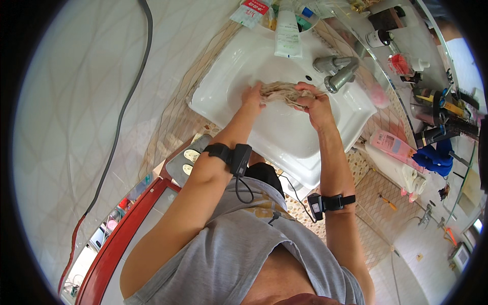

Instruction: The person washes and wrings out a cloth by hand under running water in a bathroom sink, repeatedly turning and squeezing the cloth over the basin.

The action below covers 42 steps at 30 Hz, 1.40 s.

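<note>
A bunched beige cloth (284,92) is stretched between my two hands over a white ceramic washbasin (291,133). My left hand (252,96) grips its left end, with the fingers partly hidden behind the cloth. At the right end, my right hand (315,103) is closed around the folds, thumb on top. Just to the right of that hand, the spout of a metal faucet (337,80) points down towards it. Whether water is running is hard to tell. The black overflow hole (308,77) shows on the basin's back wall.
A white squeeze tube (288,36) juts over the basin's back rim. Bottles and brushes crowd a glass shelf (404,89) under a mirror at right. A pink bottle (392,143) stands beside the basin. Black straps with small devices (240,159) sit on both arms, trailing cables.
</note>
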Each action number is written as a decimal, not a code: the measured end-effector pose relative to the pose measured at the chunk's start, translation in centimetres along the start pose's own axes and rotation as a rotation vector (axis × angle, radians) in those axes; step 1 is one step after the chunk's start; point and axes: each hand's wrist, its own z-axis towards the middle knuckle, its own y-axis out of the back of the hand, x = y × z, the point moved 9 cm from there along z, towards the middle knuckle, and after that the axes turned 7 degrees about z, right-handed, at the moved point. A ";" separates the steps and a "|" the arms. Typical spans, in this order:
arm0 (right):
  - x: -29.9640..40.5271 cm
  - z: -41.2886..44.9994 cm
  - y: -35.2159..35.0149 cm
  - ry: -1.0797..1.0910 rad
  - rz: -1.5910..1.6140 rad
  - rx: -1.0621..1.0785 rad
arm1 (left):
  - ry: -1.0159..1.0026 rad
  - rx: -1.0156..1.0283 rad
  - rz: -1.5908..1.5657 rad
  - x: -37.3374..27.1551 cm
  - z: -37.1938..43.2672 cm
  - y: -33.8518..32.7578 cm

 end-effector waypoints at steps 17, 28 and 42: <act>0.5 -6.0 0.0 0.074 -0.466 0.516 | 0.384 0.720 -0.085 5.5 -3.0 -11.8; -7.1 5.2 3.7 0.088 0.286 0.051 | 0.279 0.692 -0.108 3.2 -9.7 -9.3; -4.5 8.8 -1.3 0.163 -0.884 -0.141 | -0.260 0.283 0.913 -1.7 -7.9 -4.8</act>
